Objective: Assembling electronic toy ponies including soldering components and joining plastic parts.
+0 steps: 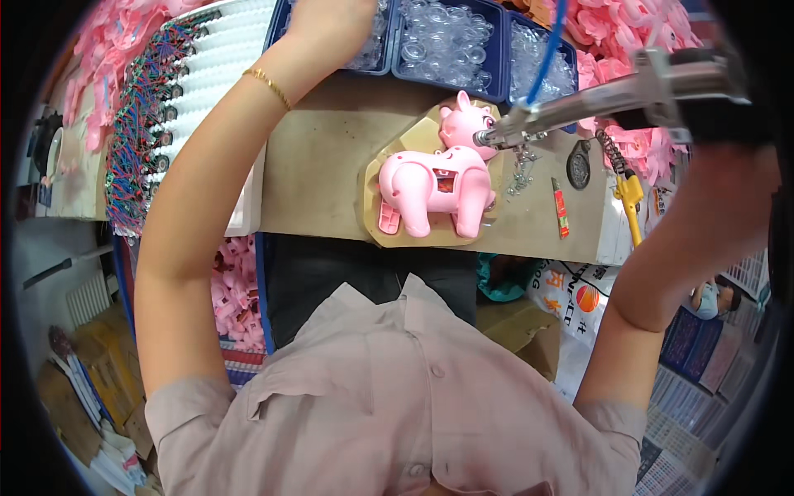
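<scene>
A pink plastic toy pony [447, 169] lies on its side in a tan, angular holder [373, 217] on the bench. A rectangular opening in its body shows parts inside. My right hand [732, 161], at the right edge, grips a silver power screwdriver [608, 93]; its fingers are mostly in shadow. The screwdriver's tip reaches the pony's head at the neck side. Over the blue bins at the top is my left hand [335, 26], its fingers cut off by the picture's upper edge. Clear plastic parts [447, 41] fill the blue bin [451, 81] beside it.
Several small screws [521, 169] lie right of the holder, near a red-and-green tube [561, 208] and a yellow-handled tool [630, 202]. A blue hose [547, 54] hangs by the screwdriver. Wired parts on white trays [219, 62] line the left; pink parts [633, 25] are heaped at the back right.
</scene>
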The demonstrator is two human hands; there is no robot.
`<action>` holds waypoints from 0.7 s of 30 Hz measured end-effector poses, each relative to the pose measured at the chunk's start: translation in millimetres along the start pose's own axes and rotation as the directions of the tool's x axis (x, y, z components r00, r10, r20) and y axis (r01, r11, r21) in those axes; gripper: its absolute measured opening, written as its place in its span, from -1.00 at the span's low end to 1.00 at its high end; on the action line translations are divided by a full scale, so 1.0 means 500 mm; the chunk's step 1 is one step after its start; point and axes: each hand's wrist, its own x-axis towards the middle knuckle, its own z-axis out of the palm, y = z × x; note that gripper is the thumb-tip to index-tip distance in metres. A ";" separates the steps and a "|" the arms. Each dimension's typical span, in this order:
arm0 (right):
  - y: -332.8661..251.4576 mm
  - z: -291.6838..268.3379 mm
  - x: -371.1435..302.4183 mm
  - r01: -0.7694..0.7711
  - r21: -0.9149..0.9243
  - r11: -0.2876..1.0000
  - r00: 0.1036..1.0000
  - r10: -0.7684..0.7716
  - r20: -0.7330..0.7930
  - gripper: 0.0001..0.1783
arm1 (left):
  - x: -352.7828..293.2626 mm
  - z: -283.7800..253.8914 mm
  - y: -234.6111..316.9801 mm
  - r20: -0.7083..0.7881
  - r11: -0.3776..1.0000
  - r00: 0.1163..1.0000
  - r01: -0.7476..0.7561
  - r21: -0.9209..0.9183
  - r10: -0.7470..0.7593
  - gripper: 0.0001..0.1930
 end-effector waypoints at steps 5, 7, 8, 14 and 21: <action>0.047 0.056 0.006 -0.030 0.023 0.999 0.999 0.030 -0.018 -0.74 | 0.003 0.015 0.008 0.136 0.980 0.978 0.170 -0.099 -0.156 -0.91; 0.050 0.042 -0.001 -0.047 0.039 0.998 0.999 0.048 -0.023 -0.74 | -0.001 0.017 0.004 0.132 0.978 0.974 0.195 -0.069 -0.185 -0.91; 0.051 0.047 -0.003 -0.051 0.041 0.998 0.998 0.052 -0.028 -0.74 | 0.001 0.015 0.003 0.111 0.977 0.973 0.208 -0.045 -0.202 -0.92; 0.103 0.200 0.003 -0.065 0.071 0.995 0.998 0.066 -0.015 -0.76 | 0.005 0.004 -0.023 0.037 0.988 0.994 0.102 -0.120 -0.098 -0.88; 0.009 -0.206 0.112 -0.070 0.127 0.989 0.997 0.067 0.029 -0.77 | 0.002 -0.035 -0.036 -0.224 0.937 0.973 -0.027 -0.348 -0.055 -0.93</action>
